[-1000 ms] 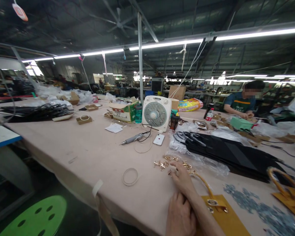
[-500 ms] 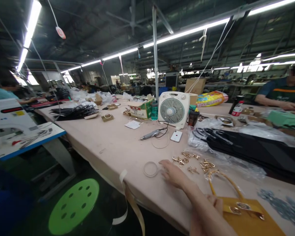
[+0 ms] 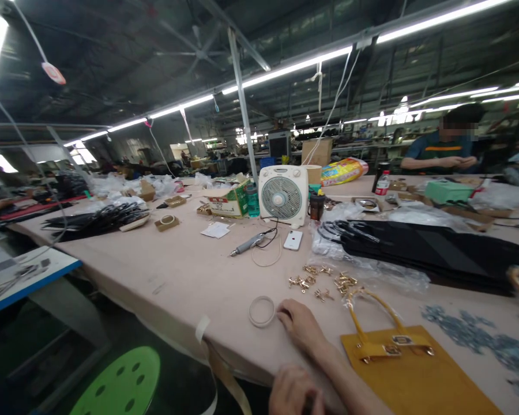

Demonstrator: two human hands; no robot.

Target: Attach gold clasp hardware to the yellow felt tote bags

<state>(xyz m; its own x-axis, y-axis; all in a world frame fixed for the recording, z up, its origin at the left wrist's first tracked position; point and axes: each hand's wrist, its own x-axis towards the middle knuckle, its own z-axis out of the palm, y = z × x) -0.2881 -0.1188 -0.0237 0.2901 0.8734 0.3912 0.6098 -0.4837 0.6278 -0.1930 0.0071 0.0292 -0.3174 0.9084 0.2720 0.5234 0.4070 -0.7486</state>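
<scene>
Right hand (image 3: pixel 300 325) | fingers loosely curled, holding nothing | tape ring (image 3: pixel 262 311) just left of fingertips

Single head-worn view, facing forward and down across desk (image 3: pixel 177 276); fingers (image 3: pixel 285 312) close to lens, fan (image 3: pixel 282 196) well beyond fingers.

Table (image 3: pixel 177 276) bare left of the ring (image 3: pixel 262 311) — clasps (image 3: pixel 324 282) crowd beyond.

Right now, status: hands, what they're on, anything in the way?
Right hand open, flat on table, fingertips by white tape ring. Left hand low at table edge, grip unclear. Gold fittings and yellow bag beside, nothing blocking.
</scene>
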